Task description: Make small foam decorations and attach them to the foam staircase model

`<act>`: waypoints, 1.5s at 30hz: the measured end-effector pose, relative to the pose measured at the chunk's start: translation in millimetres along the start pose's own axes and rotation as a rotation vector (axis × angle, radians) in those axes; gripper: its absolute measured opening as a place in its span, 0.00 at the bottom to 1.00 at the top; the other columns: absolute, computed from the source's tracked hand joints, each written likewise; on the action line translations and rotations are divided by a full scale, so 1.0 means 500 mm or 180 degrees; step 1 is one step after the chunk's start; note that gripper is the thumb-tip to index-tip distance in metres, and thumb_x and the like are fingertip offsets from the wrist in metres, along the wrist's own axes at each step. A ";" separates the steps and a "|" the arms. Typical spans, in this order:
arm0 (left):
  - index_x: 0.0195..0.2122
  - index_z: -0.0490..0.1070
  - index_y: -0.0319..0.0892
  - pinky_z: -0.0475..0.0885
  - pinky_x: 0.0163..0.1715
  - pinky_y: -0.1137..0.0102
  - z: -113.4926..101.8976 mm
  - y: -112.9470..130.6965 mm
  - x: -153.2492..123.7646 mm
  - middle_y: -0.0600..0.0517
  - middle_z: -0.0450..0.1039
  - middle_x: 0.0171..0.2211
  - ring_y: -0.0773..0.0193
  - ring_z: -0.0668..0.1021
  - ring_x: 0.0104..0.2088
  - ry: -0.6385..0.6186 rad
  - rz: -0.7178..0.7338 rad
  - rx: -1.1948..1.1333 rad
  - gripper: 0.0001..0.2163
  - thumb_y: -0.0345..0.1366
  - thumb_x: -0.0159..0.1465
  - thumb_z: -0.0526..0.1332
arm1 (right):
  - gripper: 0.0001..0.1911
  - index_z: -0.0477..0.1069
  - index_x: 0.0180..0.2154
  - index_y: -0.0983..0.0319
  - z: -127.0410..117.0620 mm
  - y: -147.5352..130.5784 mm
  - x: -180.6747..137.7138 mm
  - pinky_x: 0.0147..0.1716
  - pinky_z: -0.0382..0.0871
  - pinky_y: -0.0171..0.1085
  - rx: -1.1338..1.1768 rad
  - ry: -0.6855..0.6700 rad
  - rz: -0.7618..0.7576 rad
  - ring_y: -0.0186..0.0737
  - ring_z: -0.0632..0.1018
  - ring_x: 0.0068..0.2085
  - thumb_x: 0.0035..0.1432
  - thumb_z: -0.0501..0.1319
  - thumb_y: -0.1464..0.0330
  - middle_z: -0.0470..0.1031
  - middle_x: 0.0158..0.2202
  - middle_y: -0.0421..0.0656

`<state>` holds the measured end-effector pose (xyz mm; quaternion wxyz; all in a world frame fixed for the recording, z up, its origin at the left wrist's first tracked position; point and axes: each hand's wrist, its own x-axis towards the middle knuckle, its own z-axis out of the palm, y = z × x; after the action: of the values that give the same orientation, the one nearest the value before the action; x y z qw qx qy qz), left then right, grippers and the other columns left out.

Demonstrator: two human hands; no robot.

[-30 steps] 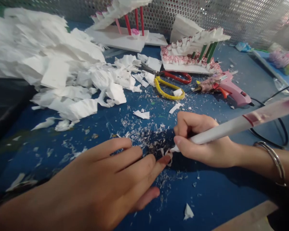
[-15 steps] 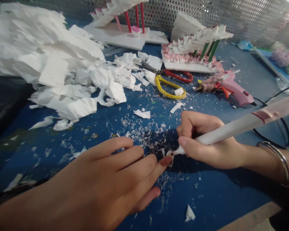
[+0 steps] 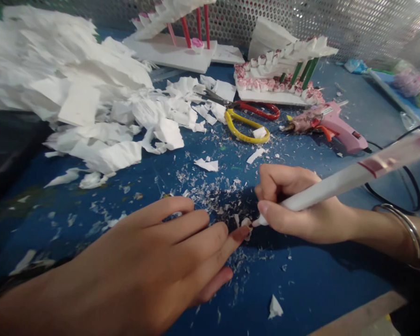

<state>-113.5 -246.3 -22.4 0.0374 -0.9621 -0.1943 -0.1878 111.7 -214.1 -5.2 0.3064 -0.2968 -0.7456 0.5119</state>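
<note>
My right hand (image 3: 297,205) is closed round a thick white marker pen (image 3: 322,186) with a dark pink band and a pinkish rear end. The pen slants down to the left, and its tip meets a small whitish scrap (image 3: 247,228) on the blue table. My left hand (image 3: 164,261) lies palm down with its fingers stretched out. Its index fingertip presses on that scrap and partly covers it. Fine white crumbs and paper bits (image 3: 210,164) are strewn around both hands.
A heap of torn white paper (image 3: 73,84) is at left. Beyond my hands lie red-and-yellow-handled scissors (image 3: 247,133) and a pink glue gun (image 3: 343,128) with a black cord. White models with red posts (image 3: 185,30) and green posts (image 3: 304,74) stand before a perforated metal panel (image 3: 231,28).
My right hand and the marker pen have shifted very slightly left, the pen's rear end dipping a little. My left index fingertip remains on the scrap.
</note>
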 end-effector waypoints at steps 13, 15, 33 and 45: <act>0.52 0.67 0.39 0.60 0.43 0.63 0.002 0.005 -0.002 0.57 0.76 0.36 0.66 0.73 0.34 -0.0028 -0.0039 0.0060 0.14 0.32 0.68 0.51 | 0.13 0.54 0.23 0.61 0.000 -0.001 -0.001 0.16 0.51 0.26 -0.0042 -0.0007 0.0019 0.23 0.57 0.20 0.54 0.57 0.74 0.56 0.19 0.32; 0.52 0.68 0.39 0.60 0.43 0.63 0.003 0.005 -0.002 0.57 0.76 0.36 0.66 0.73 0.34 -0.0019 -0.0014 0.0066 0.14 0.32 0.68 0.51 | 0.13 0.54 0.24 0.61 0.000 0.000 -0.002 0.16 0.51 0.26 -0.0032 -0.0003 0.0050 0.23 0.57 0.20 0.54 0.57 0.74 0.56 0.19 0.32; 0.48 0.70 0.41 0.60 0.38 0.64 -0.004 -0.001 0.011 0.58 0.76 0.32 0.66 0.72 0.30 0.0028 0.0029 0.0093 0.13 0.32 0.68 0.50 | 0.13 0.55 0.23 0.61 -0.002 0.001 0.003 0.16 0.50 0.26 0.0164 -0.0097 0.0092 0.22 0.57 0.20 0.52 0.60 0.75 0.57 0.19 0.31; 0.44 0.72 0.44 0.61 0.37 0.65 -0.005 0.000 0.015 0.59 0.76 0.31 0.66 0.73 0.28 0.0064 -0.0058 0.0086 0.13 0.33 0.69 0.48 | 0.13 0.55 0.24 0.62 -0.004 0.006 0.001 0.17 0.50 0.26 0.0167 -0.0163 0.0041 0.23 0.58 0.20 0.53 0.60 0.75 0.57 0.20 0.32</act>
<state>-107.9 -244.1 -17.0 0.0507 -0.9577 -0.2052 -0.1952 113.6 -211.6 -7.4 0.2916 -0.2803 -0.7376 0.5407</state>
